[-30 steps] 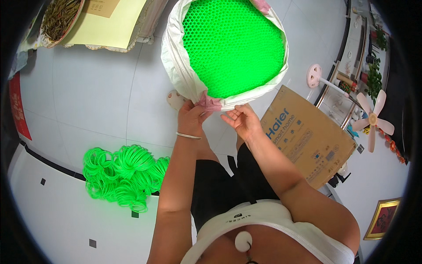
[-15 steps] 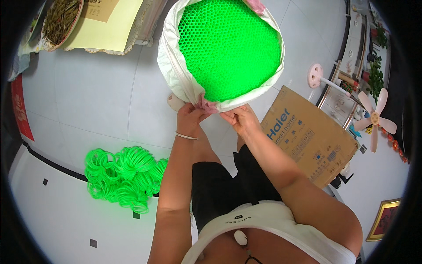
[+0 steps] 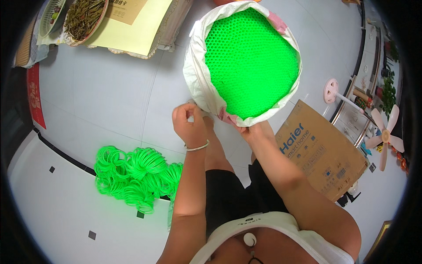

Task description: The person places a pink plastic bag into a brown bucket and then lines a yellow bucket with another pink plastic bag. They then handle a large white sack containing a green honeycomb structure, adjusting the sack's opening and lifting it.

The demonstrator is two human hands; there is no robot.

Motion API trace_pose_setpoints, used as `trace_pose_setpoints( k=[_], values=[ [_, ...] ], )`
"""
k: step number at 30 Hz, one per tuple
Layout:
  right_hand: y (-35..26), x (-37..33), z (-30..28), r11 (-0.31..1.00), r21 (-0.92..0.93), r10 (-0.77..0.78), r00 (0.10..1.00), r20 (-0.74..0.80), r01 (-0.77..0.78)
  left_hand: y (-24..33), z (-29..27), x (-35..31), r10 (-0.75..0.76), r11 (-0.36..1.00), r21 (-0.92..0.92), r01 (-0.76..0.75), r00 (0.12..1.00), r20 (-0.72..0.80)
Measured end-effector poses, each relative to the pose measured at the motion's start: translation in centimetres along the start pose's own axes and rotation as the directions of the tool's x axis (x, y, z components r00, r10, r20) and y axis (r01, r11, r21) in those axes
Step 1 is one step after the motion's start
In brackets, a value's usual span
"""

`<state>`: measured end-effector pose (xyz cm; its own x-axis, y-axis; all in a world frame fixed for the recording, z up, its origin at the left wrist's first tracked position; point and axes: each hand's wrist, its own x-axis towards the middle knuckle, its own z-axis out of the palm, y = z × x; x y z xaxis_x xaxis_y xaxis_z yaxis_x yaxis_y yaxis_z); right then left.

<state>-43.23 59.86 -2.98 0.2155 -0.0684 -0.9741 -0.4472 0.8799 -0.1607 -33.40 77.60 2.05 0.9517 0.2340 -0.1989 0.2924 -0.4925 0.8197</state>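
Sack (image 3: 198, 75) of white woven plastic stands open on the pale tiled floor (image 3: 105, 97) directly ahead of the seated person, its mouth rolled down into a thick collar so that the packed contents lie level with the rim and can be reached from above. Those contents are bright green tubes (image 3: 250, 66) set on end, their open ends forming a tight honeycomb face; packed this closely they prop one another upright.

The right hand (image 3: 251, 130) is clenched on the near edge of the collar, fingers curled under the fold, which appears to steady the sack and keep the mouth from sagging. The left hand (image 3: 188, 122) is raised just beside the sack's left wall, fingers pinched together as if on something small; what it pinches, if anything, is too small to make out. A thin bangle (image 3: 196, 147) circles that wrist.

To the person's left, well apart from the sack, a heap of green rings (image 3: 134, 176) lies loose on the floor, within an arm's reach. On the right a brown cardboard box (image 3: 323, 152) lies tilted near the right knee. Farther off, a low counter (image 3: 132, 31) carries a yellow sheet and a basket of dried green stalks (image 3: 83, 15), and a pink fan (image 3: 382, 134) stands at the far right.
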Motion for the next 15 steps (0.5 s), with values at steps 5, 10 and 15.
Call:
trace_pose_setpoints(
  k=[5, 10, 15],
  values=[
    [3.8, -1.7, 1.8, 0.979, 0.202, -0.009, 0.992, 0.13, -0.018, 2.8, 0.6, 4.5, -0.037, 0.993, -0.109, 0.043, 0.998, 0.053],
    [6.4, -1.9, 3.7, 0.925, 0.346, 0.032, 0.938, 0.345, -0.159, 2.5, 1.9, 6.9, -0.272, 0.961, -0.019, 0.277, 0.952, 0.14],
    [7.4, -2.0, 5.3, 0.909, 0.378, 0.008, 0.912, 0.41, -0.178, 2.1, 1.9, 7.5, -0.302, 0.943, -0.091, 0.32, 0.938, 0.17]
  ],
)
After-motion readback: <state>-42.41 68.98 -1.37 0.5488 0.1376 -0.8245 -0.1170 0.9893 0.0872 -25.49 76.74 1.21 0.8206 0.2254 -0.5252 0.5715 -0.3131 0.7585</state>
